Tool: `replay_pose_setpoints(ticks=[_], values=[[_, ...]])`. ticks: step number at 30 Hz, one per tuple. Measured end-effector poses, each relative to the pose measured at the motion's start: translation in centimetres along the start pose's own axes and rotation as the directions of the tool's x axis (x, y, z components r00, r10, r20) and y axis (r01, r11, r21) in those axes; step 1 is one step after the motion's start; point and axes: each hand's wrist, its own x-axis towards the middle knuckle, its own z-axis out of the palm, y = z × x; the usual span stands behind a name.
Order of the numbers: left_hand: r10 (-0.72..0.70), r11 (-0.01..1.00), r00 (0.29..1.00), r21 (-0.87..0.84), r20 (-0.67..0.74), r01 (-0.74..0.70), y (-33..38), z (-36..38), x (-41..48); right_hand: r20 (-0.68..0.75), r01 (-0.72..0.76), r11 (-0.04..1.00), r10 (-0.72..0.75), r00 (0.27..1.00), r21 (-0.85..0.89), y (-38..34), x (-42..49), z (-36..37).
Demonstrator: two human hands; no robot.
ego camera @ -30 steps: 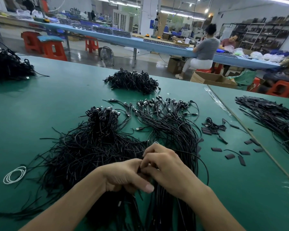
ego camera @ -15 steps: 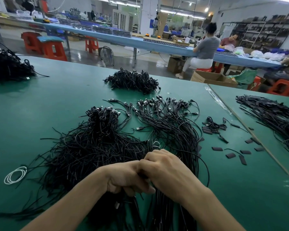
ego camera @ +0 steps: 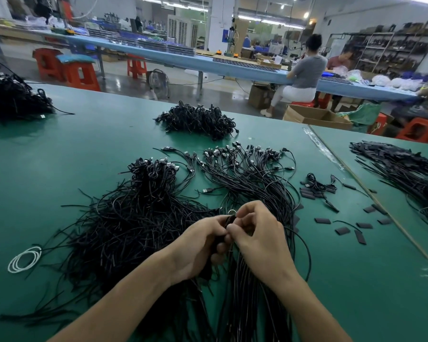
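A fan of thin black USB cables (ego camera: 247, 178) lies on the green table (ego camera: 84, 149), plugs pointing away from me. Left of it spreads a tangled heap of black cables (ego camera: 134, 218). My left hand (ego camera: 198, 248) grips a bunch of cable ends low in the fan. My right hand (ego camera: 260, 238) touches it from the right, fingertips pinching at the same bunch, where a small white band (ego camera: 231, 212) shows above the knuckles. What lies between the fingers is mostly hidden.
White elastic bands (ego camera: 24, 259) lie at the near left. Short black sleeve pieces (ego camera: 341, 230) are scattered to the right. More cable piles sit at the back (ego camera: 198, 119), far left (ego camera: 10, 99) and right (ego camera: 400, 166). People work at a blue bench (ego camera: 208, 62) beyond.
Both hands lifted slightly and moved away from me along the bunch. My right fingers uncurled from a fist into a pinch against the left thumb.
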Motion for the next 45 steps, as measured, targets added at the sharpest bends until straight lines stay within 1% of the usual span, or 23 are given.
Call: replay_pose_setpoints(ticks=[3, 5, 7, 10, 12, 14, 17, 18, 20, 21, 22, 24, 25, 30, 32, 35, 36, 37, 39, 40, 41, 43, 45], values=[[0.099, 0.995, 0.995, -0.029, -0.003, -0.099, -0.2, -0.2, 0.3, -0.054, -0.08, 0.979, 0.092, 0.994, 0.185, 0.3, 0.2, 0.1], [0.151, 0.985, 0.988, 0.094, -0.044, -0.147, -0.3, -0.6, 0.2, -0.056, -0.1, 0.95, 0.121, 0.991, 0.294, 0.3, 0.3, -0.1], [0.222, 0.94, 0.969, 0.288, -0.113, -0.182, -0.3, -1.0, 0.2, -0.041, -0.1, 0.927, 0.123, 0.992, 0.362, 0.3, 0.3, -0.4], [0.364, 0.84, 0.908, 0.494, -0.206, -0.225, -0.2, -1.1, 0.2, 0.013, -0.103, 0.887, 0.109, 0.994, 0.45, 0.0, 0.2, -0.4], [0.486, 0.755, 0.841, 0.599, -0.237, -0.267, -0.6, -1.2, 0.5, 0.05, -0.127, 0.834, 0.118, 0.992, 0.537, -0.2, 0.1, -0.2], [0.565, 0.697, 0.796, 0.641, -0.217, -0.321, -0.8, -1.3, 0.5, 0.091, -0.162, 0.765, 0.135, 0.987, 0.623, -0.4, 0.0, -0.1], [0.629, 0.643, 0.755, 0.669, -0.185, -0.372, -0.3, -1.2, 0.2, 0.145, -0.212, 0.688, 0.155, 0.977, 0.694, -0.2, 0.1, 0.0], [0.635, 0.635, 0.745, 0.687, -0.204, -0.353, -0.1, -1.2, 0.1, 0.16, -0.226, 0.67, 0.159, 0.974, 0.707, 0.0, 0.1, 0.1], [0.615, 0.673, 0.739, 0.671, -0.275, -0.311, 0.2, -1.1, 0.2, 0.185, -0.251, 0.634, 0.17, 0.968, 0.731, 0.5, 0.1, 0.4], [0.591, 0.703, 0.751, 0.644, -0.296, -0.3, 0.3, -1.0, 0.3, 0.198, -0.265, 0.614, 0.176, 0.964, 0.743, 0.7, 0.1, 0.5], [0.558, 0.747, 0.77, 0.593, -0.31, -0.302, 0.4, -0.7, 0.3, 0.21, -0.276, 0.601, 0.18, 0.961, 0.75, 0.9, 0.1, 0.7], [0.471, 0.86, 0.822, 0.374, -0.319, -0.347, 0.6, -0.1, 0.1, 0.225, -0.292, 0.599, 0.185, 0.957, 0.745, 1.3, 0.2, 0.9], [0.446, 0.885, 0.843, 0.287, -0.302, -0.366, 0.7, 0.1, -0.1, 0.228, -0.293, 0.608, 0.185, 0.956, 0.738, 1.6, 0.2, 1.0], [0.497, 0.861, 0.845, 0.232, -0.198, -0.452, 0.8, 0.9, -1.0, 0.239, -0.304, 0.66, 0.189, 0.952, 0.687, 2.4, 0.1, 0.9], [0.515, 0.845, 0.839, 0.271, -0.175, -0.462, 0.5, 0.9, -0.9, 0.235, -0.313, 0.675, 0.207, 0.95, 0.668, 2.4, 0.0, 0.9], [0.499, 0.844, 0.859, 0.288, -0.114, -0.452, 0.4, 1.2, -0.8, 0.224, -0.329, 0.64, 0.243, 0.944, 0.695, 2.0, 0.3, 0.5], [0.492, 0.837, 0.864, 0.328, -0.104, -0.438, 0.5, 1.2, -0.7, 0.208, -0.322, 0.629, 0.25, 0.946, 0.707, 1.9, 0.4, 0.3], [0.508, 0.801, 0.855, 0.424, -0.105, -0.423, 0.6, 1.3, -0.7, 0.19, -0.308, 0.625, 0.25, 0.95, 0.717, 2.0, 0.5, 0.1], [0.598, 0.644, 0.792, 0.662, -0.123, -0.383, 0.3, 1.1, -0.7, 0.143, -0.279, 0.622, 0.259, 0.955, 0.732, 2.2, 0.6, -0.1], [0.639, 0.577, 0.756, 0.737, -0.14, -0.351, 0.1, 0.9, -0.8, 0.123, -0.269, 0.628, 0.267, 0.956, 0.73, 2.3, 0.6, -0.2], [0.664, 0.544, 0.73, 0.775, -0.162, -0.322, -0.1, 0.8, -0.8, 0.106, -0.258, 0.635, 0.267, 0.958, 0.728, 2.2, 0.7, -0.3], [0.66, 0.56, 0.721, 0.778, -0.209, -0.286, -0.6, 0.7, -0.7, 0.087, -0.228, 0.642, 0.244, 0.966, 0.732, 2.0, 0.7, -0.6], [0.61, 0.612, 0.751, 0.752, -0.254, -0.244, -0.7, 0.7, -0.6, 0.085, -0.201, 0.637, 0.208, 0.974, 0.745, 1.7, 0.7, -0.5]])
